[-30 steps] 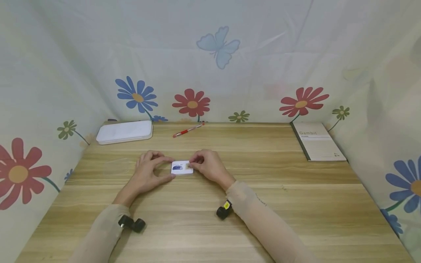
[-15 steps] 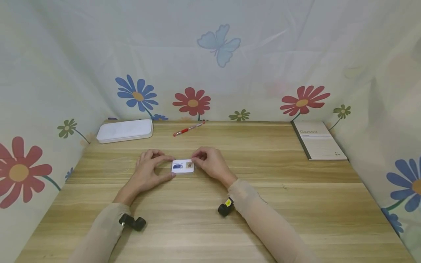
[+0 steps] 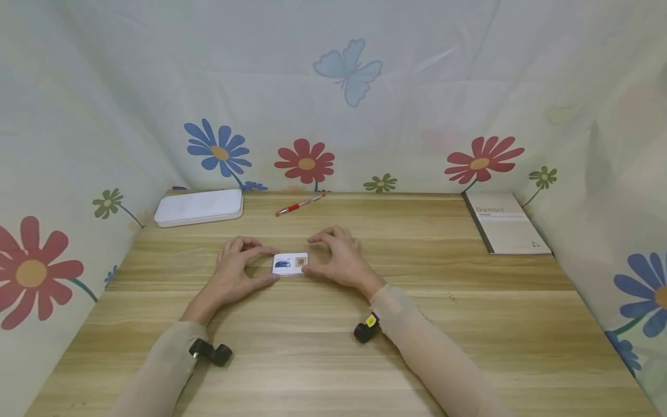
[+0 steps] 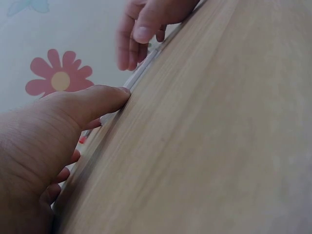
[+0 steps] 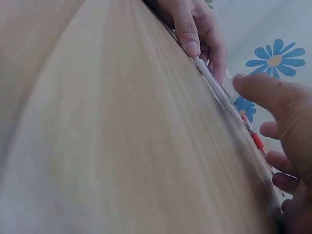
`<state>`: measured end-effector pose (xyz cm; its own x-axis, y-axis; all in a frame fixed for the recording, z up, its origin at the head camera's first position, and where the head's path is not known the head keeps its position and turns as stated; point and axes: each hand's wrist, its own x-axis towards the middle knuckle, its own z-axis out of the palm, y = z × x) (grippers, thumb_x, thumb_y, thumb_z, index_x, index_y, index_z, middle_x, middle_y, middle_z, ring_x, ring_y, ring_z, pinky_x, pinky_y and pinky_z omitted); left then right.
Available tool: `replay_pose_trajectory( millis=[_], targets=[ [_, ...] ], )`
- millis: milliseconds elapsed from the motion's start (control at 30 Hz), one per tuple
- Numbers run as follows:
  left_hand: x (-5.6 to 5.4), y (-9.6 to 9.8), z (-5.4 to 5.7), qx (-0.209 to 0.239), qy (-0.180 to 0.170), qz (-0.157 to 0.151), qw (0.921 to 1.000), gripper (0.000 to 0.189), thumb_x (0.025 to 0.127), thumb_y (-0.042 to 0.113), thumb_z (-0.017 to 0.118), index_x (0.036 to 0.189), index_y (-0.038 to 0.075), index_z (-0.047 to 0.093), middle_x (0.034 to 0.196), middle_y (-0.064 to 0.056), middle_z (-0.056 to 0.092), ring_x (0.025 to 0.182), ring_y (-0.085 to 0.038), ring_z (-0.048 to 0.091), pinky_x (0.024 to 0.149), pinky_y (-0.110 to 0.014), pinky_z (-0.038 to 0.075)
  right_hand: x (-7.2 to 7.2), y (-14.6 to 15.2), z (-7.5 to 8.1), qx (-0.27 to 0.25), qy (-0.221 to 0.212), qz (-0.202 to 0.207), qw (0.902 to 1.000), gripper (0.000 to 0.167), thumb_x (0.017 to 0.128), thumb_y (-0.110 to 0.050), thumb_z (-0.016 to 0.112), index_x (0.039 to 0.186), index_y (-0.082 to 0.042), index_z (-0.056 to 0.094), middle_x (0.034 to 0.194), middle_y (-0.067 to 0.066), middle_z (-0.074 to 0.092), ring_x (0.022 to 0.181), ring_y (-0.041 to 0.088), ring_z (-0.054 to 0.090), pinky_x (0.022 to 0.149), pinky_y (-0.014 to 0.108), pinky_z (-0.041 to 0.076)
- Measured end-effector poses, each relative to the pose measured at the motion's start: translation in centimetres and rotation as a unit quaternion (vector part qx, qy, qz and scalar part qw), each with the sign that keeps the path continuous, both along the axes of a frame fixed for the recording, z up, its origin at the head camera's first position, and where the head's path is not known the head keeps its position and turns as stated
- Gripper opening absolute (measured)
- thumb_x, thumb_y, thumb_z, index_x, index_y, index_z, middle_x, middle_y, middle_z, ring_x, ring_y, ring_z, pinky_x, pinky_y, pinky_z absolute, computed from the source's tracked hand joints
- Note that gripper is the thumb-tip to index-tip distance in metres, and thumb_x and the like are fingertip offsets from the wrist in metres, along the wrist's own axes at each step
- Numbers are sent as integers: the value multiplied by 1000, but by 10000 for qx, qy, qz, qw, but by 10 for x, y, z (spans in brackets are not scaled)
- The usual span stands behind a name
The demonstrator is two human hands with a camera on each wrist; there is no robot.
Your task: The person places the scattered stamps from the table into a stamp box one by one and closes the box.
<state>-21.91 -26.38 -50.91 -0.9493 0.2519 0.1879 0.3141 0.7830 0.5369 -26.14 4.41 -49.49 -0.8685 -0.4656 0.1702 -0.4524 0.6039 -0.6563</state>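
Observation:
A small white stack of cards (image 3: 289,264) lies on the table in front of me in the head view. Its top card bears a blue picture and a smaller brown one. My left hand (image 3: 233,273) grips the stack's left end, thumb at the near corner and index finger at the far one. At the right end is my right hand (image 3: 341,259), thumb and index finger spread apart and nothing held; its thumb tip overlaps the card's right edge. Seen edge-on in the right wrist view, the stack (image 5: 219,90) shows layers under the left thumb (image 5: 187,36).
On the wooden table (image 3: 417,231), a white case (image 3: 199,207) lies at the back left. A red pen (image 3: 300,204) lies behind the cards, and a notebook (image 3: 505,224) at the back right. A faint transparent piece (image 3: 184,260) is left of my left hand. Flowered curtain (image 3: 406,116) surrounds the table.
My right hand has let go of the card's right end; its fingers have spread and it has shifted slightly right, uncovering the brown picture. The left hand has stayed in place.

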Motion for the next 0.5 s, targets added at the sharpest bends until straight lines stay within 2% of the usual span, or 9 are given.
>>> replay_pose_trajectory(
  millis=[233,500],
  targets=[
    [1,1,1,9,2,10,10000,55,89,55,92,138,35,77,147,-9,51,142,-38,35,115,-67,23,0,10,-2,700,572,76,9959,73,84,-65,92,144,-30,73,161,7,51,149,27,42,112,54,26],
    [1,0,1,-22,-10,5,10000,56,89,54,93,139,35,78,147,-9,51,143,-38,35,116,-69,22,1,9,-2,666,604,148,9958,64,85,-64,92,138,-32,76,165,12,48,153,30,39,114,55,26]
  ],
)
